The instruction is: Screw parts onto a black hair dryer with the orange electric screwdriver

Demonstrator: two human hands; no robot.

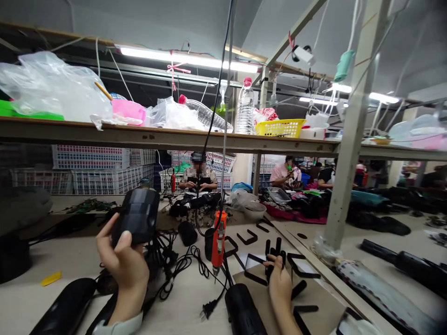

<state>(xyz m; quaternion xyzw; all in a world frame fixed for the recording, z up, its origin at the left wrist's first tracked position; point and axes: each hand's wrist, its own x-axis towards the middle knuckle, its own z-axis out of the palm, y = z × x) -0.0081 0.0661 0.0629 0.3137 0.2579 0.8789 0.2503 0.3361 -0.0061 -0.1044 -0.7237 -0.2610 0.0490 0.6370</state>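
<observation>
My left hand [123, 260] is raised over the table, its fingers wrapped round a rounded black plastic housing [137, 216]. On the right, my right hand [280, 278] has its fingers closed on black U-shaped brackets [278, 246]; how many is hard to tell. Around it, more loose black brackets [256, 270] lie on a brown sheet [323, 302]. Between my hands an orange electric screwdriver [218, 242] hangs bit-down. Below it stands another black housing [244, 309], and a black cord with a plug [208, 308] lies to its left.
A long black housing [64, 307] and a yellow scrap [51, 278] lie at left. Tangled black cables [169, 260] cover the middle. A metal post [356, 125] rises at right, and a loaded shelf [195, 139] crosses above. Across the bench sits a person [198, 176].
</observation>
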